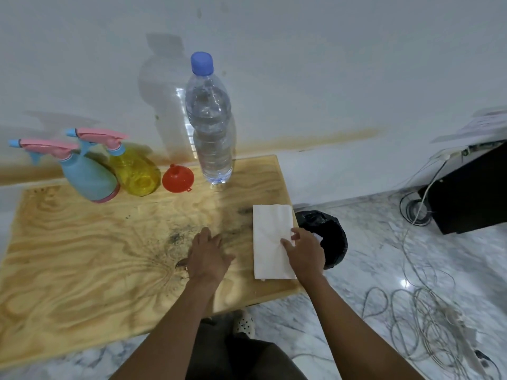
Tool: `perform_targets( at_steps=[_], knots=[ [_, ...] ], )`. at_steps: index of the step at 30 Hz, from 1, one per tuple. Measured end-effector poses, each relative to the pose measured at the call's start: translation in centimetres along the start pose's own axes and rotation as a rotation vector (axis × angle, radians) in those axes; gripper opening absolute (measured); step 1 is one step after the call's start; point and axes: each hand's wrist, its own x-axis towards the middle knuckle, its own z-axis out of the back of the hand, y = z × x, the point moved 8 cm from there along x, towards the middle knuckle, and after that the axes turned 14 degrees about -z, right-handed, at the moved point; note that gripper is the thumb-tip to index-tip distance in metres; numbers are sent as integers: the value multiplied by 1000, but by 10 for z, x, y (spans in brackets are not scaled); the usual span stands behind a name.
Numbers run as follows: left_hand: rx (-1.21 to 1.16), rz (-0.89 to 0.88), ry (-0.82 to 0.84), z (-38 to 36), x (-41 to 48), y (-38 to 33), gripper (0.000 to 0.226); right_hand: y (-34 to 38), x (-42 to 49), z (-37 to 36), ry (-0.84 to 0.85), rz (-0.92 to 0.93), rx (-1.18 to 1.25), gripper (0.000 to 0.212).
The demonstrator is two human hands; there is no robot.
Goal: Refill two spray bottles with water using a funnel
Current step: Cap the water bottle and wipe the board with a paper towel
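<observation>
– At the back of the surface [82,256]?
– Blue spray bottle [87,179], yellow spray bottle [137,171], funnel [177,178], water bottle [211,127].
– The grips?
– Left grip [208,256] lies flat, open, empty. Right grip [303,250] rests loose fingers on the napkin [270,229].

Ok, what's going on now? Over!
Left hand flat on table, right hand resting on napkin. Blue spray bottle, yellow spray bottle, funnel, capped water bottle untouched. Nothing blocking them.

Red funnel [177,179], yellow spray bottle [137,171]
</observation>
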Motion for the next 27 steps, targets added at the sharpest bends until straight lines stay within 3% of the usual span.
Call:
perform_targets(
  at_steps=[3, 11, 19, 25, 27],
  knots=[
    [7, 2, 3, 0, 0, 1, 68, -1, 3, 2, -43, -16, -5, 20],
    [-23, 15, -9, 0, -1, 2, 68, 6, 2, 14, -210, 71, -111, 21],
    [-34, 16, -20, -1, -1, 3, 69, 50, 0, -14, 45, 318, -180, 36],
    [-20, 19, -28, 2, -1, 2, 68, 67, -23, -30, -15, 274, -399, 63],
    [-17, 14, -32, 2, -1, 1, 67, 69, -28, -33, -31, 251, -422, 60]
  ],
)
